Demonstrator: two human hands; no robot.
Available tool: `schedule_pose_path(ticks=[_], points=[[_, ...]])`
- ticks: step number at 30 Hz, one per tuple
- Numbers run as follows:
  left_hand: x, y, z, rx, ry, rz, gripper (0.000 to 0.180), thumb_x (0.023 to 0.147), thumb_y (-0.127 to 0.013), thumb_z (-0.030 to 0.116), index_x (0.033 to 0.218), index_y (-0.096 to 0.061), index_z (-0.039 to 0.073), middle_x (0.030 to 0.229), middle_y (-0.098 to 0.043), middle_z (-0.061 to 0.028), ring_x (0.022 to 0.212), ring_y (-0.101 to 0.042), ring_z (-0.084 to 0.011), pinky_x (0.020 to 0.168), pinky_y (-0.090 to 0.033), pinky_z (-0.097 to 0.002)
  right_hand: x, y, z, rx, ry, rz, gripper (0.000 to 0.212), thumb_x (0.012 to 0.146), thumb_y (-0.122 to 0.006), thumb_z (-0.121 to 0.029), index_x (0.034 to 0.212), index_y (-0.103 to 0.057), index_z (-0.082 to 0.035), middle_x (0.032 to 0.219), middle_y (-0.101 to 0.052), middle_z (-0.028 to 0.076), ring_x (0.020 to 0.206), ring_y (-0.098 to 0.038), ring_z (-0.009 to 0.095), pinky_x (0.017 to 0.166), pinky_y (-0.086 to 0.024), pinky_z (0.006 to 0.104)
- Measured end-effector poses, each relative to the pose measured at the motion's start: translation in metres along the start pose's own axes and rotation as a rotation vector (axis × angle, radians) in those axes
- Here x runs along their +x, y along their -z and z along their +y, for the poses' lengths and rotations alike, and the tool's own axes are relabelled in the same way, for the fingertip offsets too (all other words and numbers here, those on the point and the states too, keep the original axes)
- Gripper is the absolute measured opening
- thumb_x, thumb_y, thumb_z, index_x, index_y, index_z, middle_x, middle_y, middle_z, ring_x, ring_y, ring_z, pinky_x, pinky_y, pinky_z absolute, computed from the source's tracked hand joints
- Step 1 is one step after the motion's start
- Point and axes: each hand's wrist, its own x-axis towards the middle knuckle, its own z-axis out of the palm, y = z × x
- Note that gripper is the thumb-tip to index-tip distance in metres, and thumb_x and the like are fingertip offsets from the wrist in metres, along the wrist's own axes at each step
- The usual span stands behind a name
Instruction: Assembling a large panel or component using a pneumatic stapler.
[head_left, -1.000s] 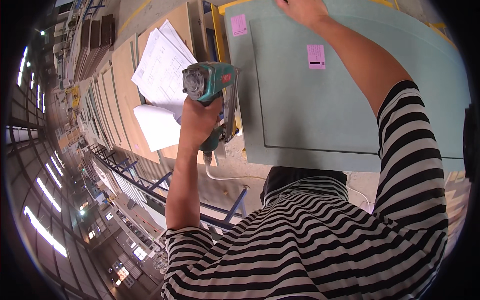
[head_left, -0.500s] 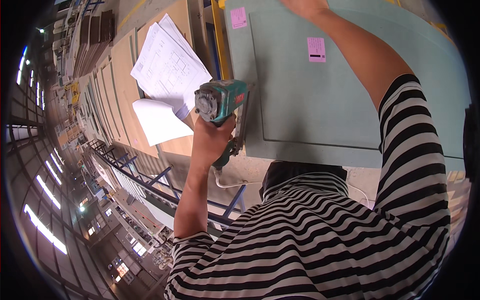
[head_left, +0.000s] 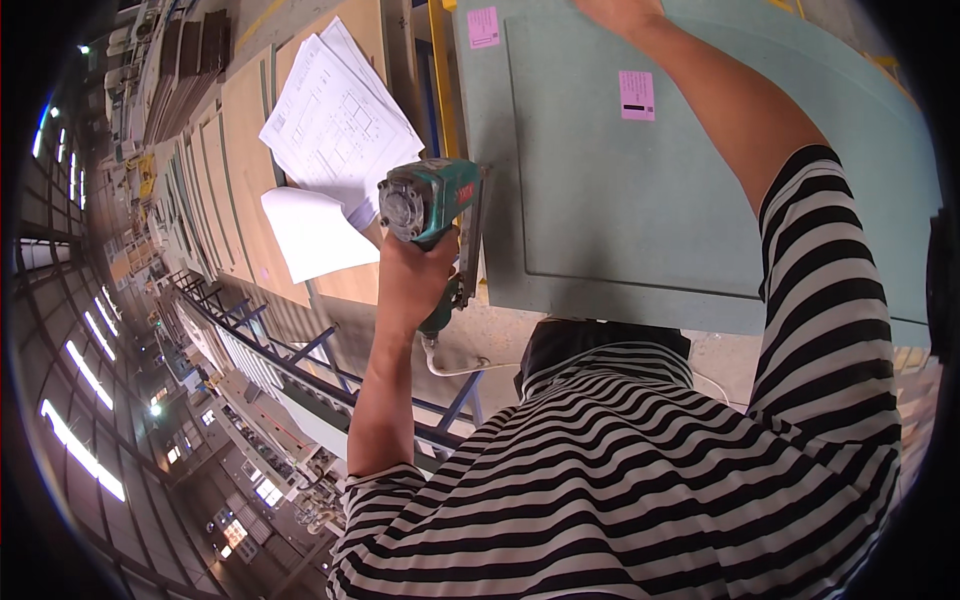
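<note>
My left hand [head_left: 412, 278] is wrapped round the handle of a green pneumatic nail gun [head_left: 442, 192]. The gun's grey round head faces up, and its long magazine runs beside the left edge of a large grey-green panel [head_left: 590, 190]. A pale air hose [head_left: 465, 371] leads from the bottom of the handle towards my waist. My right hand [head_left: 625, 14] is at the far side of the panel, with the arm stretched across it. The top of the picture cuts off its fingers, so their pose is hidden. Pink labels [head_left: 636, 95] are stuck on the panel.
Printed drawing sheets [head_left: 345, 125] lie on wooden boards [head_left: 235, 100] to the left, one sheet curled. A yellow upright bar [head_left: 443, 80] runs along the panel's left side. Blue metal rails [head_left: 330, 350] stand at the lower left. Stacked brown sheets [head_left: 190, 75] are farther off.
My left hand and the nail gun have shifted slightly left, a little away from the panel's edge. My right arm stays stretched across the panel.
</note>
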Motion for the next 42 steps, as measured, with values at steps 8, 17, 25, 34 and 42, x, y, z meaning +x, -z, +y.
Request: schedule_pose_path(ticks=[8, 17, 25, 34, 42], points=[[-0.038, -0.004, 0.002, -0.084, 0.075, 0.009, 0.018, 0.092, -0.067, 0.011, 0.103, -0.068, -0.003, 0.076, -0.068, -0.0045, 0.065, -0.064, -0.012, 0.059, -0.052, -0.0314, 0.002, -0.001, 0.004, -0.022, -0.023, -0.012, 0.04, 0.095, -0.054, -0.037, 0.1, -0.078, -0.005, 0.111, -0.073, 0.019, 0.112, -0.066, 0.033, 0.103, -0.048, 0.0474], [-0.045, -0.015, -0.016, -0.062, 0.099, -0.018, 0.017, 0.091, -0.069, 0.011, 0.1, -0.069, -0.003, 0.073, -0.066, -0.0043, 0.061, -0.061, -0.0094, 0.057, -0.05, -0.0297, -0.001, -0.003, 0.004, 0.008, 0.012, 0.012, 0.038, 0.095, -0.056, -0.035, 0.099, -0.077, -0.004, 0.111, -0.073, 0.018, 0.111, -0.066, 0.034, 0.102, -0.049, 0.0469], [-0.05, -0.018, -0.024, -0.015, 0.045, 0.011, 0.019, 0.088, -0.07, 0.011, 0.098, -0.066, -0.004, 0.07, -0.065, -0.0127, 0.065, -0.062, -0.013, 0.063, -0.051, -0.0342, 0.0, -0.005, 0.008, -0.01, 0.026, 0.037, 0.038, 0.095, -0.057, -0.035, 0.1, -0.077, -0.004, 0.109, -0.073, 0.02, 0.111, -0.066, 0.035, 0.102, -0.049, 0.0474], [-0.064, -0.015, -0.012, -0.077, 0.112, 0.074, 0.015, 0.09, -0.066, 0.01, 0.098, -0.067, -0.004, 0.07, -0.067, -0.007, 0.064, -0.063, -0.0113, 0.061, -0.052, -0.033, -0.002, 0.002, 0.002, 0.014, -0.019, -0.02, 0.039, 0.096, -0.056, -0.035, 0.103, -0.078, -0.004, 0.113, -0.072, 0.02, 0.114, -0.065, 0.034, 0.103, -0.048, 0.0484], [-0.054, -0.017, -0.02, -0.053, 0.142, 0.093, 0.018, 0.091, -0.069, 0.013, 0.097, -0.067, -0.003, 0.069, -0.066, -0.0065, 0.06, -0.063, -0.0133, 0.057, -0.051, -0.0334, 0.0, 0.002, 0.001, 0.022, 0.02, 0.008, 0.038, 0.095, -0.057, -0.035, 0.1, -0.077, -0.002, 0.109, -0.073, 0.021, 0.11, -0.066, 0.036, 0.102, -0.049, 0.0475]])
